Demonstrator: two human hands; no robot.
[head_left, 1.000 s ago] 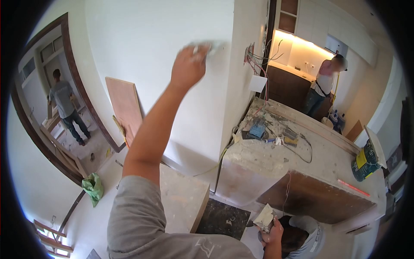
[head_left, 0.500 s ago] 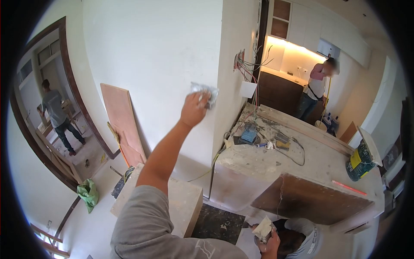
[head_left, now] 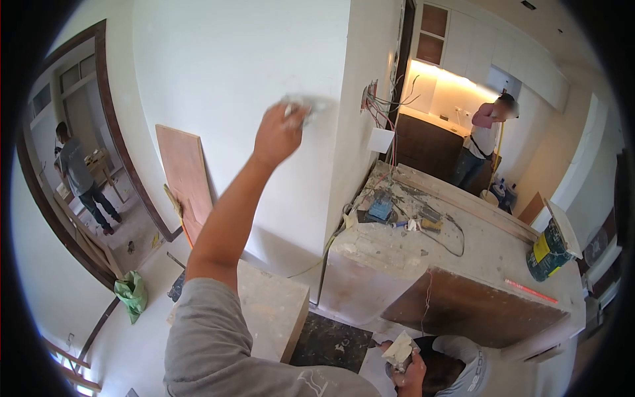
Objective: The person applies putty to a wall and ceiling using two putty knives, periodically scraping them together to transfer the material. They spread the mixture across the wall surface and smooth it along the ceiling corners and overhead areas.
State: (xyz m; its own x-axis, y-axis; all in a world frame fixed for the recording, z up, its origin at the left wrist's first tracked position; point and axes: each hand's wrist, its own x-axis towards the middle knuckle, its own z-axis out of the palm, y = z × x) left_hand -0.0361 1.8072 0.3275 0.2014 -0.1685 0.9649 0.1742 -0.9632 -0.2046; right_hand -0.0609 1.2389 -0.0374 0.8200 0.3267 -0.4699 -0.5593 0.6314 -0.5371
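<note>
My left hand (head_left: 281, 129) is raised to the white wall (head_left: 231, 73), its fingers closed around a flat grey putty scraper (head_left: 314, 106) near the wall's outer corner. Motion smears the blade, which overlaps the wall surface; a faint grey patch shows around it. Low at the bottom, my right hand (head_left: 411, 376) grips a flat putty-loaded blade (head_left: 399, 351) with an off-white lump on its face. Close beside that hand, a person's grey shirt with lettering (head_left: 466, 360) and a dark head show from above.
On the dusty counter (head_left: 370, 255) lie a blue tool (head_left: 381, 208), cables and a red level-like strip (head_left: 531, 291). A paint bucket (head_left: 550, 250) stands at its right end. Loose wires (head_left: 380, 106) hang from the wall. A board (head_left: 185, 172) leans left. Other people stand in the doorway and kitchen.
My left hand has swept upward and slightly left along the wall with the scraper. My right hand stays low with the putty. The person in the left doorway has shifted slightly.
</note>
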